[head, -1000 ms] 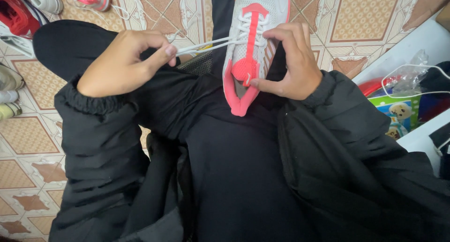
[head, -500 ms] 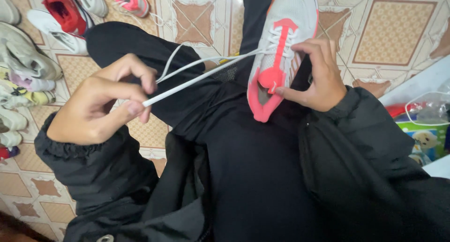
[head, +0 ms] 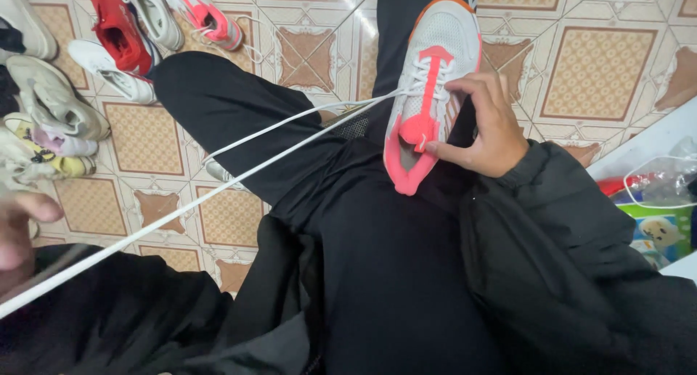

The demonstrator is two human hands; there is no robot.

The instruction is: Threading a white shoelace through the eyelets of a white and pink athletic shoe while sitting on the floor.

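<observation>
Shoes [head: 109,48] apparently crowd lace [head: 239,168].

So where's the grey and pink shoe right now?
In the head view, the shoe lies upper centre on the person's black-trousered lap, steadied by the right hand.

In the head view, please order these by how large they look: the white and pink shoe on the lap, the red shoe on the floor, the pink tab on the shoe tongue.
1. White and pink shoe, steadied by the right hand; nearness to the camera enlarges it.
2. Red shoe, partly cut off.
3. Pink tab.
</observation>
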